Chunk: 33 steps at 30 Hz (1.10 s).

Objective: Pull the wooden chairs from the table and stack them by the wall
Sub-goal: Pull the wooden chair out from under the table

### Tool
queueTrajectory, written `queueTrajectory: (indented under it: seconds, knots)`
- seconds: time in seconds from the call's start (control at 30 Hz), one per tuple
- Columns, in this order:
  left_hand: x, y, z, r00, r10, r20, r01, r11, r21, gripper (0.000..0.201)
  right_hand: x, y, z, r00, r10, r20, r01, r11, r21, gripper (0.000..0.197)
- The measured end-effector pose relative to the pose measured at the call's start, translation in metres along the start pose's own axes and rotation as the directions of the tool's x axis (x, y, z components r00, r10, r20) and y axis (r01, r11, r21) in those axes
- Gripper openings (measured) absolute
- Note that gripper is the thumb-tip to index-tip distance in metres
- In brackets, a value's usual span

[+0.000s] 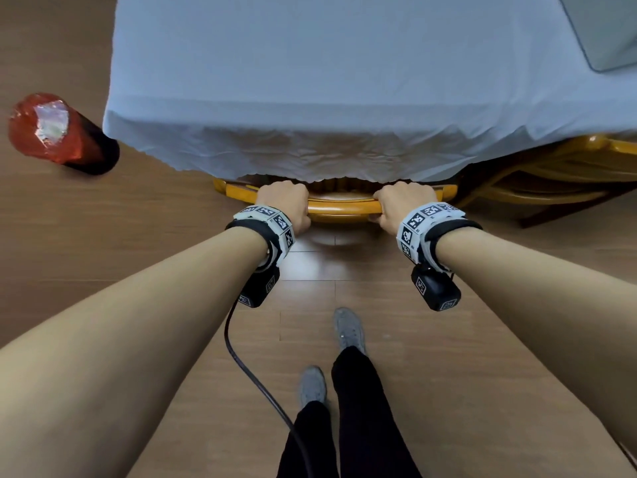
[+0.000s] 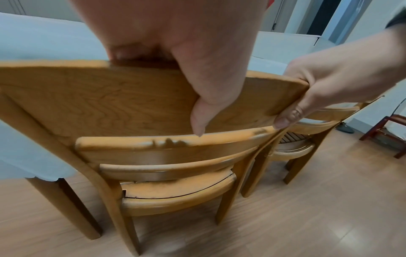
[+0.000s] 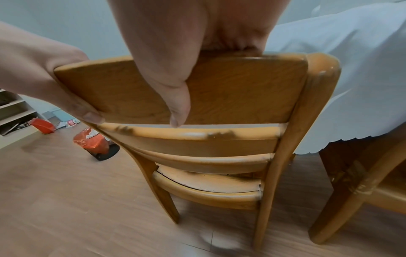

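A wooden chair (image 1: 344, 205) stands tucked under the near edge of the table (image 1: 310, 81), which wears a pale blue cloth. Only its top rail shows from above. My left hand (image 1: 287, 205) grips the rail's left part, fingers over the top, thumb on the back face. My right hand (image 1: 401, 205) grips the right part the same way. The left wrist view shows the chair back (image 2: 110, 100), the seat below it and my left hand (image 2: 197, 78). The right wrist view shows the chair (image 3: 230, 97) and my right hand (image 3: 167, 73). A second wooden chair (image 1: 565, 167) is tucked in at the right.
A bin lined with a red bag (image 1: 58, 132) stands on the wood floor left of the table. A grey tray-like thing (image 1: 603, 29) lies on the table's far right. A cable (image 1: 248, 367) hangs from my left wrist. My feet (image 1: 348, 331) stand behind the chair.
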<state>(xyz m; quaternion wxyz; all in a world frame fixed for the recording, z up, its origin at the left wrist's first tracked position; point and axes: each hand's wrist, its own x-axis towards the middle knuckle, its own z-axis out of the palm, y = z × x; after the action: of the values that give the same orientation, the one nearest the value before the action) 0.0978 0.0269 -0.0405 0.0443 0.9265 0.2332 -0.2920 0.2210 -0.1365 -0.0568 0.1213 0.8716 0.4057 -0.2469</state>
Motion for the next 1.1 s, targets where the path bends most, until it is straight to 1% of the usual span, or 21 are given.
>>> queueTrajectory:
  seconds: [0.1, 0.23, 0.33, 0.4, 0.5, 0.6, 0.67, 0.83, 0.93, 1.1]
  knots:
    - [-0.004, -0.001, 0.003, 1.0, 0.016, -0.014, -0.016, 1.0, -0.006, 0.028, -0.003, -0.002, 0.001, 1.0, -0.009, 0.01, 0.009, 1.0, -0.015, 0.032]
    - [-0.016, -0.002, 0.009, 0.998, 0.059, 0.026, -0.059, 0.998, 0.005, 0.026, -0.015, -0.006, 0.004, 0.998, -0.007, 0.069, 0.01, 0.999, -0.033, 0.034]
    - [-0.032, -0.004, 0.019, 0.994, 0.095, 0.049, -0.096, 0.995, 0.014, 0.03, -0.032, -0.011, 0.009, 0.992, -0.036, 0.121, 0.046, 0.996, -0.083, 0.038]
    - [-0.046, -0.004, 0.027, 0.992, 0.107, 0.066, -0.109, 0.994, 0.03, 0.03, -0.047, -0.018, 0.015, 0.988, -0.042, 0.147, 0.059, 0.992, -0.113, 0.036]
    - [-0.068, -0.002, 0.042, 0.986, 0.136, 0.095, -0.141, 0.989, 0.05, 0.021, -0.072, -0.027, 0.025, 0.983, -0.038, 0.182, 0.06, 0.991, -0.119, 0.029]
    - [-0.09, -0.002, 0.05, 0.981, 0.161, 0.113, -0.17, 0.983, 0.073, 0.015, -0.096, -0.035, 0.03, 0.978, -0.034, 0.205, 0.059, 0.991, -0.117, 0.03]
    - [-0.103, -0.003, 0.053, 0.978, 0.175, 0.113, -0.184, 0.979, 0.084, 0.015, -0.111, -0.042, 0.03, 0.979, -0.021, 0.201, 0.041, 0.995, -0.091, 0.03]
    - [-0.138, -0.01, 0.06, 0.976, 0.195, 0.101, -0.205, 0.973, 0.108, 0.015, -0.154, -0.064, 0.031, 0.986, 0.016, 0.168, -0.009, 0.999, -0.038, 0.014]
    - [-0.165, -0.015, 0.072, 0.973, 0.209, 0.099, -0.22, 0.969, 0.111, 0.015, -0.181, -0.079, 0.041, 0.985, 0.019, 0.17, -0.015, 0.999, -0.029, 0.015]
    - [-0.216, -0.018, 0.104, 0.966, 0.229, 0.116, -0.244, 0.96, 0.135, 0.013, -0.227, -0.105, 0.073, 0.984, 0.002, 0.176, 0.0, 1.0, -0.011, 0.019]
